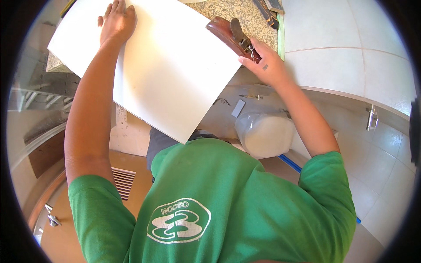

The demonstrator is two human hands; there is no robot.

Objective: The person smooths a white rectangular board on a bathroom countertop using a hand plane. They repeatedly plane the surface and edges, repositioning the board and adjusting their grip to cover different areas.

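A large white panel [175, 65] lies tilted across a speckled stone counter, one corner reaching toward my body. My left hand [117, 22] presses on the panel near its far end, fingers stretched out and partly cut off by the top of the picture. A dark reddish-brown wooden hand plane [226, 33] rests along the panel's right edge. Around its near end my right hand [265, 63] is closed, thumb on the near side. Pale curled shavings show on the plane beside my fingers. Its sole is hidden from view.
The speckled counter [210, 9] carries a black-and-orange handled tool [266, 13] at its far right. Light tiles [324, 65] extend to the right. Below stand a plastic-wrapped whitish bucket [267, 133], a cabinet hinge [372, 118] and a blue strip [289, 163]. A brown door with a vent [123, 183] is lower left.
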